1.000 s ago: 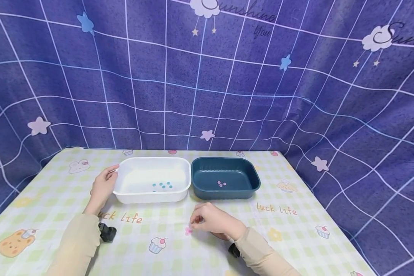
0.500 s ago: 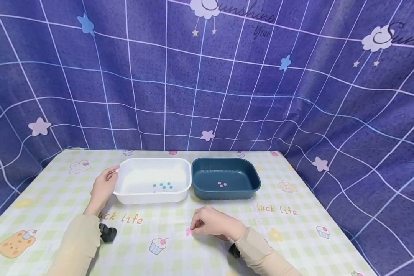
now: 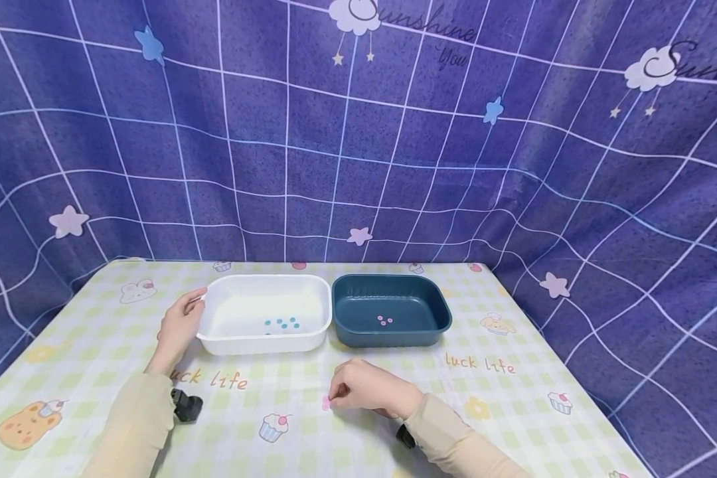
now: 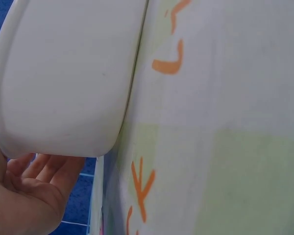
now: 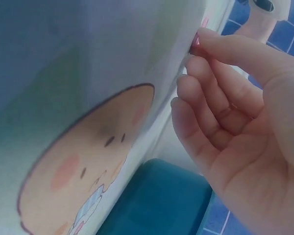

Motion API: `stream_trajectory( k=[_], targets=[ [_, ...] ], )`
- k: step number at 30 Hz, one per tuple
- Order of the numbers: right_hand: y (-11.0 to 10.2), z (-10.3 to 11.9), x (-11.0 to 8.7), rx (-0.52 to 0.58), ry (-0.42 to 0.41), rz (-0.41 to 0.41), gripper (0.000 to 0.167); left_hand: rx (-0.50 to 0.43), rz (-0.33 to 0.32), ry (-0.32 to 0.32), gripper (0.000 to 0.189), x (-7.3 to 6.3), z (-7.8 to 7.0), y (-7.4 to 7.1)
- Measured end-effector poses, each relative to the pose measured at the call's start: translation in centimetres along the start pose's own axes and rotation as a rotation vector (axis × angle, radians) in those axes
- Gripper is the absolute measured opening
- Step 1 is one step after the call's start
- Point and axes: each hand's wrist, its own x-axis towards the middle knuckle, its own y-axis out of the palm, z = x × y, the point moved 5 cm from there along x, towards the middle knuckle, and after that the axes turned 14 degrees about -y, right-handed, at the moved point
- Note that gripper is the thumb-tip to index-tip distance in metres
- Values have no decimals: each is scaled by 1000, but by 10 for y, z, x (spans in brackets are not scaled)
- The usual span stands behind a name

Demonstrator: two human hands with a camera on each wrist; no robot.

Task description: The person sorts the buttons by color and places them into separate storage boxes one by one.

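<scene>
My left hand [image 3: 179, 323] holds the left end of a white plastic basin [image 3: 263, 344], its thumb by the rim and fingers along the outer wall [image 4: 63, 98]. Inside lie several small blue discs [image 3: 283, 325], which look like buttons. A dark teal basin [image 3: 391, 337] stands right beside it with a few small pink buttons [image 3: 383, 322] on its floor. On the cloth in front, my right hand [image 3: 373, 387] pinches at a bright pink button [image 5: 196, 39] between thumb and index finger, the other fingers curled. Pink pieces [image 3: 326, 403] show beside the fingertips; their exact shape is unclear.
A checked tablecloth [image 3: 299, 438] with printed cupcakes and lettering covers the table. Behind it and to the right hangs a blue grid-patterned curtain [image 3: 311, 166]. Black camera mounts [image 3: 186, 405] sit at both wrists.
My right fingertips have settled lower onto the pink pieces, covering more of them. The left hand stays on the white basin; both basins stay put.
</scene>
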Motion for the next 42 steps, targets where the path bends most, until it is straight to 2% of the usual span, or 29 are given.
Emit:
stream_trajectory(
  k=[9,19,26,42],
  targets=[
    [-2,1,1,2,-32,-14,6,2,-6,-3,46,1,0,-1],
    [-14,1,0,28,-37,-112,7,7,-6,-19,47,1,1,-1],
    [-19,-3,1,27,-9,-151,7,24,-6,-28,47,-1,-1,0],
    [-53,-12,2,2,6,-293,7,35,-11,0,47,-2,-2,-1]
  ],
)
